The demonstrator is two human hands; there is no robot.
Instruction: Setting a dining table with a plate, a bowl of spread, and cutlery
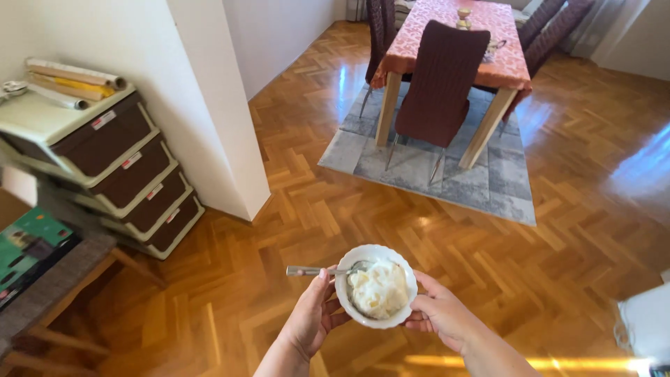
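White drawer labels (103, 120); green box (28, 241).

Low in the middle of the frame I hold a small white bowl (377, 285), round and plain, its rim tipped slightly toward me. It is nearly filled with a creamy white food with pale yellowish lumps in it. A metal spoon (328, 269) lies across the bowl's upper left rim, its bowl end sunk into the food and its handle pointing straight out to the left, roughly level. Both sit in the air above the wooden parquet floor (230, 293), carried between my hands.
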